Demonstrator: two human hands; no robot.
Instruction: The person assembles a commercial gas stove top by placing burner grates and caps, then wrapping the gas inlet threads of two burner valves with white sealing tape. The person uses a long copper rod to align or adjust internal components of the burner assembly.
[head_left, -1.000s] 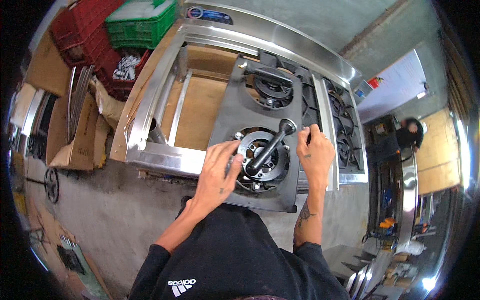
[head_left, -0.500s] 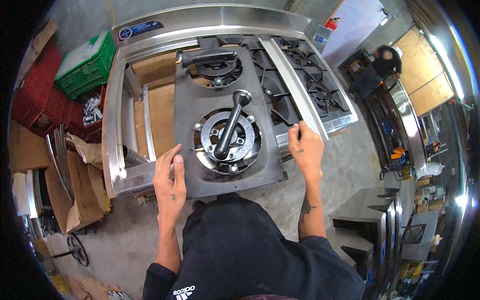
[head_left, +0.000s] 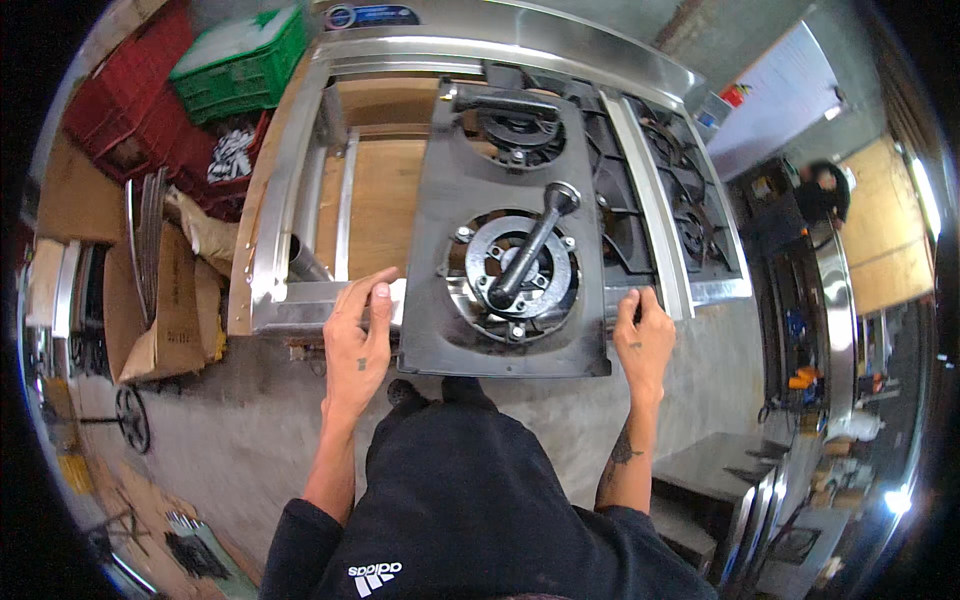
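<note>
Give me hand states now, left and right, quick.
Left hand: closed on the left edge of the dark grey metal two-burner plate.
Right hand: closed on the plate's right edge.

Two hands (head_left: pixel 360 340) (head_left: pixel 645 340) were on one burner plate (head_left: pixel 420 250); two burners (head_left: pixel 520 265) (head_left: pixel 515 125); one green crate (head_left: pixel 240 60); one stove frame (head_left: pixel 290 200).
</note>
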